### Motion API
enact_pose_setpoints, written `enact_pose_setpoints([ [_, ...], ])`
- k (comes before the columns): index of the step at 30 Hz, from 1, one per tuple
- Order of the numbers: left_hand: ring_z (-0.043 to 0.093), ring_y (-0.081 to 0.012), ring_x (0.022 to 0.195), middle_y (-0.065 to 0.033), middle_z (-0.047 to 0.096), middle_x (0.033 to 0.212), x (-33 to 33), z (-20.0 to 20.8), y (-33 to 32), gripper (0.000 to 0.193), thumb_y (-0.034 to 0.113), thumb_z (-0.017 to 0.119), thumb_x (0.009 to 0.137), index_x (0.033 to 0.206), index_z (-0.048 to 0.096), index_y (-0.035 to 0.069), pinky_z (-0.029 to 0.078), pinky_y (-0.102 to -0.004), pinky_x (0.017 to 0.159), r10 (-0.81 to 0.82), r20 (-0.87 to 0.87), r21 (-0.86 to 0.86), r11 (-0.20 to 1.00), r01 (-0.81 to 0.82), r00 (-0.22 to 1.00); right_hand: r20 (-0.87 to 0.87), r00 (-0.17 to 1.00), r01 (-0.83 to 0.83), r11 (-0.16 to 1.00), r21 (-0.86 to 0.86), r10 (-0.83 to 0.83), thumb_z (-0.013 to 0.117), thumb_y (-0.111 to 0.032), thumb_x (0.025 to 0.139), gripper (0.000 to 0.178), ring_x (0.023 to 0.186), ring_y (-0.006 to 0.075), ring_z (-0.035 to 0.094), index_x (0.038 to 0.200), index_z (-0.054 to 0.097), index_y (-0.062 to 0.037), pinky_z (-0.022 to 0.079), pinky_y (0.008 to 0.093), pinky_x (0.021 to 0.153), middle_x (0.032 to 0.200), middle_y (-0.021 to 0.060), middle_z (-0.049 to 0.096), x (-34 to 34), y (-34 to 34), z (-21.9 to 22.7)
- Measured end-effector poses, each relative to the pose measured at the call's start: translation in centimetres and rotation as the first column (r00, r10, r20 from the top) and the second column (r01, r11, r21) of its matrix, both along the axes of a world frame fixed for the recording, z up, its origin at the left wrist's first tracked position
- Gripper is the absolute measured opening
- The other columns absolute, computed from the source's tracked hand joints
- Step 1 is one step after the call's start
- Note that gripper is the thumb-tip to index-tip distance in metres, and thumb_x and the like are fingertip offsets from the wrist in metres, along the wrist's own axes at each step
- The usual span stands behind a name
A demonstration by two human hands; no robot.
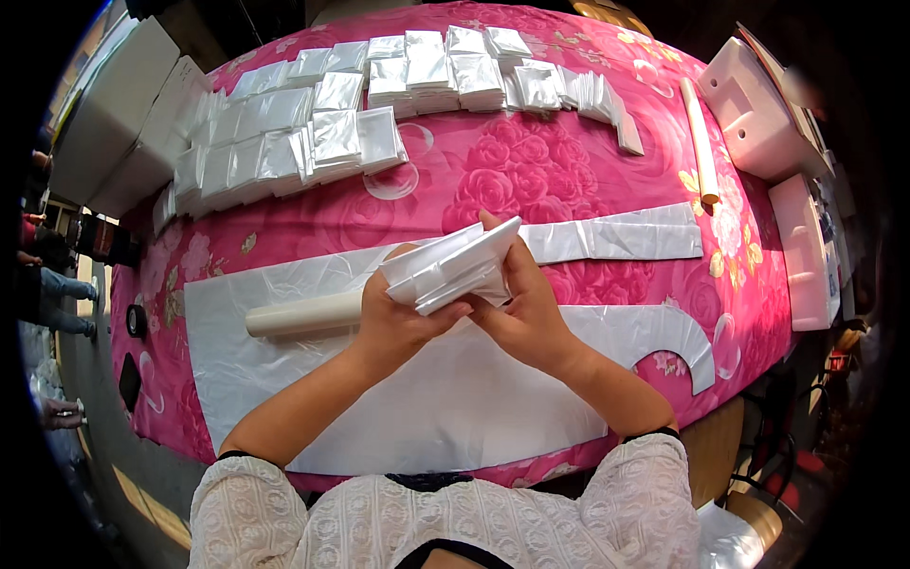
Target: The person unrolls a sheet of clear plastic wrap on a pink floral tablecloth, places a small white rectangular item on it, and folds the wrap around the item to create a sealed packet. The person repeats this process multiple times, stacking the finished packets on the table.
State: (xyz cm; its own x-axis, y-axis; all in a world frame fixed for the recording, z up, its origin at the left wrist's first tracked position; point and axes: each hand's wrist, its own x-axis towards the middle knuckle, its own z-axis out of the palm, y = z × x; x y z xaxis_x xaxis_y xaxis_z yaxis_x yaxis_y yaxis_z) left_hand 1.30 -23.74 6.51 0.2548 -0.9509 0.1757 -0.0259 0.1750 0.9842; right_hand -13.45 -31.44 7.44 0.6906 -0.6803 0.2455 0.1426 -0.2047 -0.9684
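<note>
Both hands hold a folded white plastic sheet (455, 266), a thick layered packet raised above the table. My left hand (393, 313) wraps its left side, thumb along the lower edge. The right side is gripped by my right hand (528, 308), with fingers behind and thumb below. Beneath them lies a flat white plastic sheet shaped like an apron (455, 398), with a long strip and a curved strap end reaching right. A cream-white tube (303, 316) rests on this sheet, its right end hidden behind my left hand.
Rows of folded white packets (275, 142) cover the table's far side. A pale tube (700, 142) lies at far right, beside white foam boxes (754, 109). White boxes (118, 123) stand at left. A black tape roll (136, 321) and a flat black object (129, 381) sit near the left edge.
</note>
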Motion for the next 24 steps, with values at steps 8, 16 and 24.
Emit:
enact_pose_setpoints([
  [8, 0.058, -0.0232, 0.095, -0.0120, 0.057, 0.104, -2.6, -6.9, 7.6, 0.101, 0.031, 0.087, 0.053, 0.132, 0.031, 0.003, 0.046, -0.0347, 0.083, 0.122, 0.373, -0.182, 0.982, -0.056, 0.920, -0.184, 0.983, -0.035, 0.995, -0.091, 0.018, 0.063, -0.001, 0.068, 0.092, 0.131, 0.0355, 0.027, 0.143, 0.010, -0.0062, 0.021, 0.0418, 0.107, 0.142, 0.0195, 0.027, -3.4, 8.9, -5.7],
  [16, 0.052, -0.0227, 0.101, -0.0143, 0.051, 0.107, -3.0, -6.9, 8.6, 0.114, 0.036, 0.088, 0.050, 0.137, 0.022, 0.003, 0.042, -0.0347, 0.087, 0.077, 0.188, -0.303, 0.953, -0.017, 0.979, -0.091, 0.993, 0.069, 0.997, -0.034, -0.072, 0.067, -0.007, 0.067, 0.103, 0.132, 0.0376, 0.022, 0.143, -0.002, -0.0058, 0.017, 0.0424, 0.108, 0.146, 0.0212, 0.016, -3.5, 11.6, -6.3],
  [24, 0.063, -0.0175, 0.076, -0.0074, 0.061, 0.086, -4.1, -7.0, 9.4, 0.097, 0.016, 0.085, 0.058, 0.133, 0.026, 0.003, 0.051, -0.0282, 0.071, 0.100, 0.275, -0.156, 0.986, -0.058, 0.956, -0.233, 0.970, 0.024, 0.980, -0.200, -0.071, 0.069, -0.007, 0.065, 0.096, 0.112, 0.0357, 0.043, 0.141, 0.011, -0.0018, 0.030, 0.0457, 0.100, 0.122, 0.0175, 0.048, -3.9, 11.0, -7.5],
])
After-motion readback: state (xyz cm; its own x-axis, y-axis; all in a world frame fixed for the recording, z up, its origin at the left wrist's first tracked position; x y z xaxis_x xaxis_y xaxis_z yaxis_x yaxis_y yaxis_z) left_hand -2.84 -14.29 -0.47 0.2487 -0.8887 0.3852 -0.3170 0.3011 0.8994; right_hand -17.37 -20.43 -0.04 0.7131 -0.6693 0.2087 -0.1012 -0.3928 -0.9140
